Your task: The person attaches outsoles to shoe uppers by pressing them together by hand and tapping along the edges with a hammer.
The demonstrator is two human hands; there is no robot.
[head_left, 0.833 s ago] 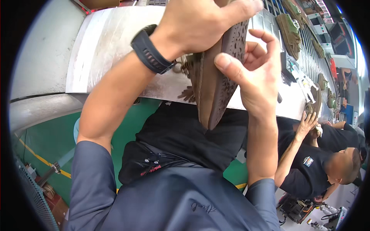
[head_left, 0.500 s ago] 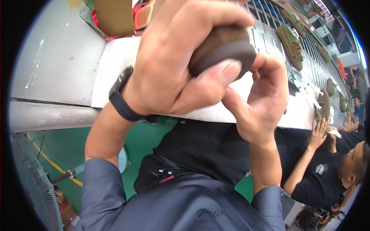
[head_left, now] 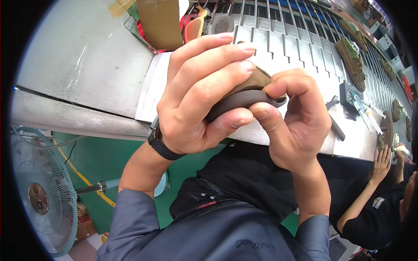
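My left hand (head_left: 196,91) wraps round a brown shoe (head_left: 257,80) with a dark rubber sole (head_left: 233,101), held above the white worktop. Its fingers lie over the upper and its thumb presses under the sole. At the shoe's right end, my right hand (head_left: 302,117) pinches the sole's edge between thumb and bent forefinger. A narrow dark gap shows there between sole and upper. Much of the shoe is hidden behind my left fingers.
Beyond the worktop runs a slatted metal conveyor (head_left: 300,56) carrying brown shoes (head_left: 350,61). Syringes (head_left: 368,115), a black block (head_left: 347,93) and a dark-handled tool (head_left: 337,128) lie right. A co-worker's hand (head_left: 382,165) is farther right, a fan (head_left: 39,195) lower left.
Both hands and the shoe sit lower in view, and the shoe has tilted so its sole edge shows lengthwise. My right thumb and forefinger have come together on the sole's edge.
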